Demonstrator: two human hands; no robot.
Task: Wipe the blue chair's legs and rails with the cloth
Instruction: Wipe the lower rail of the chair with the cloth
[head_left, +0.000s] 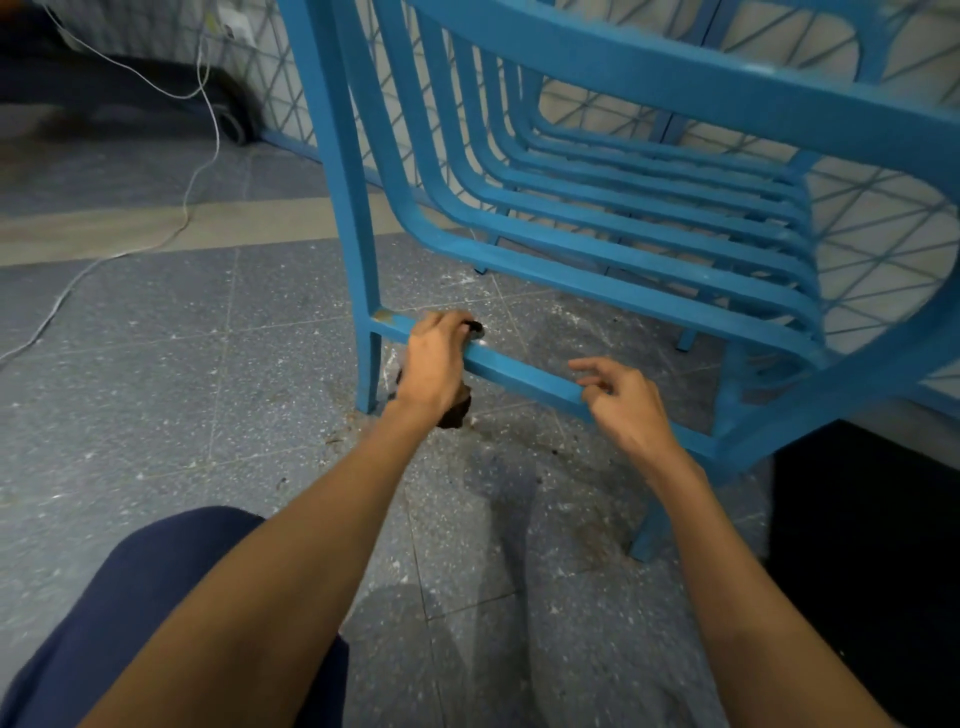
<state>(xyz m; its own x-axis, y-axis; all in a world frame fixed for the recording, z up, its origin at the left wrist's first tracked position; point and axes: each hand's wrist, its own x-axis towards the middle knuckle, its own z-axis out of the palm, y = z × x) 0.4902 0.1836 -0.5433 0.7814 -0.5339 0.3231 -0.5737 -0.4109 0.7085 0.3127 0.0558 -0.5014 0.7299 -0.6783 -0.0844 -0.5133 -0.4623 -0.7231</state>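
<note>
Speckled tile floor (156, 364); blue chair (649, 83) standing on it; low rail (524, 376); your left grip (434, 364) curled over that rail near the leg, clutching the dark cloth (457, 410); your right grip (623, 400) loosely spread, empty, alongside the rail.

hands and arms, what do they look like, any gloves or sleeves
Both are bare: the left hand and right hand wear no gloves, and no sleeves, watch or rings show along the forearms. A navy garment covers the knee at lower left.
</note>
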